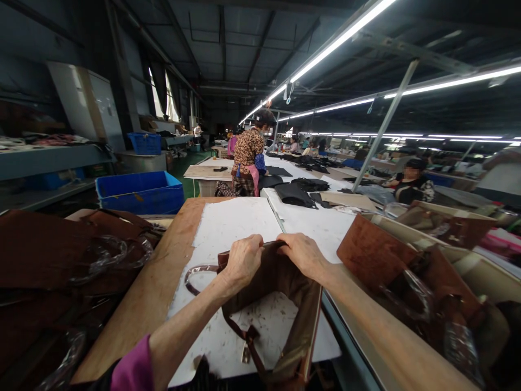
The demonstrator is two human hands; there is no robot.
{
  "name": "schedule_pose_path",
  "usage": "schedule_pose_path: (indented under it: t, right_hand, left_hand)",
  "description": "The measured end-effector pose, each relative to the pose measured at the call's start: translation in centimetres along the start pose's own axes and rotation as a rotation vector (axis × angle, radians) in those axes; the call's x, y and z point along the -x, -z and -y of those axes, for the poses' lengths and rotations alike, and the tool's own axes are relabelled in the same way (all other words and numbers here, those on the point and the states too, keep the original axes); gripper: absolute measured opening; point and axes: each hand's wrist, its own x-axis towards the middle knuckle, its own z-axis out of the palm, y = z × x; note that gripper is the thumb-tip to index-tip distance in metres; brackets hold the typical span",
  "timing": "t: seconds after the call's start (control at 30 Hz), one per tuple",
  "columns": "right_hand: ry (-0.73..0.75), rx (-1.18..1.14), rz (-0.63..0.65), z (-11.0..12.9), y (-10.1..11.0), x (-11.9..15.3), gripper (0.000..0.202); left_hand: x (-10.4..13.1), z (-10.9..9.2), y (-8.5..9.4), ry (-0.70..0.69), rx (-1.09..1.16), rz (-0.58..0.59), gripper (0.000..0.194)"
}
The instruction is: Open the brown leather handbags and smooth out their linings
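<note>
A brown bag (pixel 299 288) with an olive-brown lining stands over the white-covered table (pixel 220 222), its mouth spread wide. My left hand (pixel 245 260) is closed on the far rim, left of its middle. My right hand (pixel 303 252) pinches the same rim a little further right, fingertips over the edge. A plastic-wrapped handle (pixel 199 277) loops out on the bag's left side. A strap with a small metal piece (pixel 245 353) hangs at the near side. White surface with dark specks shows through the bag's opening.
Brown bags (pixel 40 250) with plastic-wrapped handles are piled at the left, and more brown bags (pixel 374 250) lie at the right. Beyond the left pile is a blue bin (pixel 140 193). Black pieces (pixel 295 194) lie further up the table. A person (pixel 248 152) stands ahead; another sits right.
</note>
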Motion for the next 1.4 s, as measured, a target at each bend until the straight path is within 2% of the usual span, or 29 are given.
schedule_pose_path:
  t: [0.07,0.17,0.3,0.4,0.6,0.77,0.93,1.03,1.2,1.3,1.4]
  right_hand:
    - [0.062,-0.092,0.008,0.2,-0.1,-0.6,0.017]
    - [0.091,-0.103,0.023,0.3,-0.4,-1.4,0.017]
    - [0.119,-0.098,0.002,0.0,-0.8,-2.0,0.02]
    - [0.128,-0.12,0.002,-0.2,-0.9,-2.0,0.021]
    - [0.141,-0.133,0.003,0.4,-1.0,-2.2,0.024]
    - [0.148,-0.158,0.009,0.6,-1.0,-2.2,0.022]
    - [0.148,-0.192,-0.017,0.7,-0.9,-2.1,0.023]
    - [0.129,-0.204,-0.01,0.7,-0.8,-2.0,0.023]
    - [0.101,-0.167,0.012,0.9,-0.4,-1.5,0.024]
    - [0.147,-0.072,-0.019,1.9,-0.3,-1.4,0.024]
    - [0.263,-0.001,-0.017,3.7,-0.5,-1.8,0.021]
  left_hand:
    - [-0.2,0.2,-0.1,0.017,0.042,-0.023,0.007]
    - [-0.7,0.3,0.0,0.049,0.122,-0.037,0.01]
    - [-1.5,0.2,0.5,0.077,0.167,0.052,0.022]
    - [-1.9,-0.1,1.0,0.091,0.125,0.112,0.017]
    - [-2.1,-0.5,1.4,0.109,0.129,0.128,0.019]
    - [-1.5,0.4,2.7,0.079,0.079,0.199,0.017]
    - [1.0,2.4,4.7,0.075,-0.098,0.129,0.017]
    - [1.8,3.4,4.8,0.111,0.008,0.089,0.015]
    - [1.3,3.9,4.3,0.2,0.289,0.109,0.013]
    - [1.2,4.0,4.3,0.167,0.301,0.084,0.013]
    - [1.7,3.9,4.1,0.1,0.243,0.058,0.014]
